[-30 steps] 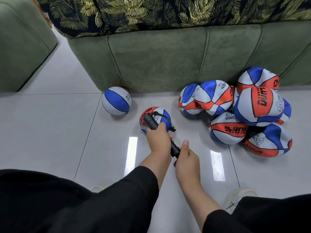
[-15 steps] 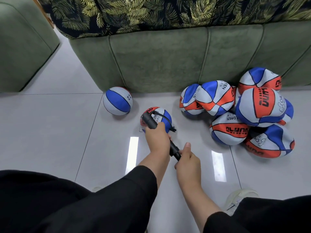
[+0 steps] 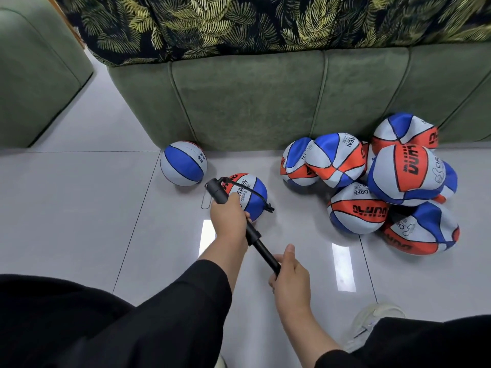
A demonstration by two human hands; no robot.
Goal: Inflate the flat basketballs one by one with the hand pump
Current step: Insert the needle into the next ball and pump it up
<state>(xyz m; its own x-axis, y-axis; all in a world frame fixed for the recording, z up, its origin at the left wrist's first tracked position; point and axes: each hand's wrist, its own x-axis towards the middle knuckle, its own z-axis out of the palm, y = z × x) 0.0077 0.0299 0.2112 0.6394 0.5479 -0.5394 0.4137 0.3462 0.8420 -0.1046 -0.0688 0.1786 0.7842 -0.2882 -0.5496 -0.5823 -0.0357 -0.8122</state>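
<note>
The black hand pump [image 3: 239, 219] is gripped at its barrel by the left hand [image 3: 229, 216], while its drawn-out handle is clasped by the right hand [image 3: 291, 277]. Its hose is run over a small basketball [image 3: 251, 193] on the tiled floor [image 3: 79, 208]. A heap of crumpled flat basketballs [image 3: 385, 187] is seen to the right against the green sofa [image 3: 265, 102], and one round ball [image 3: 183, 163] to the left.

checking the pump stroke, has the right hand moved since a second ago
Yes. The right hand has pulled back toward the person, away from the left hand on the pump barrel; more rod shows between them.
</note>
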